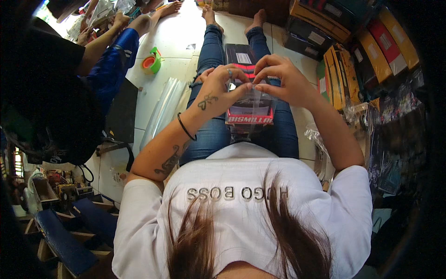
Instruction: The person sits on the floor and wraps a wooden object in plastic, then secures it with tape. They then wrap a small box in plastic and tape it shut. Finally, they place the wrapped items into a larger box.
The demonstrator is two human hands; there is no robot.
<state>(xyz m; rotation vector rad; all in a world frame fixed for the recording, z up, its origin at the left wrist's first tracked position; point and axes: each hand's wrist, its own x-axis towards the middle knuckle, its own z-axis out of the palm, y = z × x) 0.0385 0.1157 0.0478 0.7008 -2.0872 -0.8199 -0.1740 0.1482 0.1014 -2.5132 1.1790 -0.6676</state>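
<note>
Across my thighs lies a black and red boxy item [251,119], which looks like a toy truck, with a pale label on its far part. Clear plastic film [253,103] covers its near part and shines along a narrow strip. My left hand [222,84] is over its left side, thumb and fingers pinched on the film. From the other side my right hand [284,80] meets it, finger and thumb tips closed on the film as well. The two sets of fingertips nearly touch above the middle of the item. Fingers partly hide the film's edge.
A green tape dispenser with an orange roll [151,61] sits on the tiled floor, near a roll of clear film [162,109]. Black and yellow boxy items [341,69] are stacked at right, above plastic-wrapped goods [399,111]. Another person [109,69] sits at left. Blue panels [60,237] lie lower left.
</note>
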